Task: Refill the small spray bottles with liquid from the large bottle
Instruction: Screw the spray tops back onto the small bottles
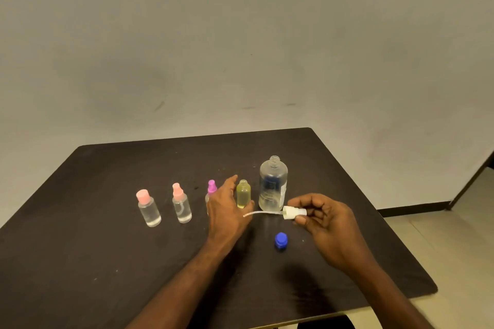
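On a dark tabletop [107,235] set against a pale wall [240,48], one large clear bottle [272,184] stands uncapped toward the far edge, right of centre, its threaded neck bare and a label showing on its side. Clear liquid fills only its lower part.

Four small bottles stand in a row running left from it. Just beside the large bottle is a yellow-tinted bottle [243,195], open at the neck and nearly full of pale yellow liquid. Next comes a bottle with a purple spray top [211,186], mostly hidden behind the left hand. Further left stand a clear bottle with a pink spray top [181,205] and, last in the row, a clear bottle with a pink cap [148,208].

The left hand [227,211] reaches forward with fingers extended and loose, its thumb touching the base of the yellow-tinted bottle, grasping nothing. The right hand [323,219] pinches one white spray head [294,213] between thumb and fingers, holding it sideways above the tabletop so that its thin dip tube [263,213] points left toward the left hand.

One blue cap [281,241] lies on the tabletop nearer the front edge, below the spray head and between the two forearms.
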